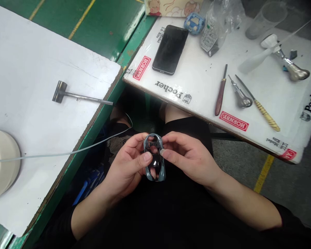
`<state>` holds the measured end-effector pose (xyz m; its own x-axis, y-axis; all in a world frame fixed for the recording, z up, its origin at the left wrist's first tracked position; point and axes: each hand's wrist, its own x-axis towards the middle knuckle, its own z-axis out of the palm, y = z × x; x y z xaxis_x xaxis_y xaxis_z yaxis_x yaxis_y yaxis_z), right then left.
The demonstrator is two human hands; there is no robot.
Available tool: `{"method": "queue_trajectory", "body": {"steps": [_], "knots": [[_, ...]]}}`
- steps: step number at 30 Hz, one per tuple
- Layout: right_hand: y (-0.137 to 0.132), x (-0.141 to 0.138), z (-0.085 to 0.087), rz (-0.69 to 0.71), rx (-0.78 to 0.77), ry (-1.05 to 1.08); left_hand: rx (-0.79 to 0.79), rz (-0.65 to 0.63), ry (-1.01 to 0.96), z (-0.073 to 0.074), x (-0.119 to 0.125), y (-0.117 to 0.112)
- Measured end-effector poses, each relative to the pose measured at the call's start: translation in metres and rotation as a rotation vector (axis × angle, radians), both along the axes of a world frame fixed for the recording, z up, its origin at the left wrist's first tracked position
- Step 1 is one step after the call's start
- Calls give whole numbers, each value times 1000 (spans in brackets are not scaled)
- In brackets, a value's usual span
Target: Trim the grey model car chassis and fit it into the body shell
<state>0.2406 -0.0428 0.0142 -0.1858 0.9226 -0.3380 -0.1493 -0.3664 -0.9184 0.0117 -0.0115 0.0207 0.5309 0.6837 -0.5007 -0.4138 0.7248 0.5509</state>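
A small grey model car body [154, 158] is held above the lap, at 6 o'clock from the phone [170, 49]. Left hand [126, 166] and right hand [189, 155] fingers are clamped on its sides. Judged light, rigid, thin-walled, scratch-prone; best gripped by edges.

Both my hands over lap, between two boards. My left hand [126, 166] and right hand [189, 157] pinch grey-blue model car body [154, 157] from either side, thumbs on its dark middle. Small hammer [77, 95] lies near right edge of left white board [23, 69]. Phone [170, 49] near left edge of right board [197, 83]; three hand tools [242, 95] toward its front edge.
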Motion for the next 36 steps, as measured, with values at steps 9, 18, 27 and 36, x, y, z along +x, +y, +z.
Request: {"method": "queue_trajectory", "body": {"steps": [9, 18, 27, 36], "knots": [[0, 2, 3, 76, -158, 178, 90, -1, 8, -2, 0, -2], [4, 14, 11, 163, -99, 31, 202, -37, 53, -3, -4, -6], [3, 14, 2, 181, -205, 249, 200, -37, 72, 4, -5, -6], [-6, 13, 15, 115, -152, 126, 158, -57, 37, 7, -2, -3]]}}
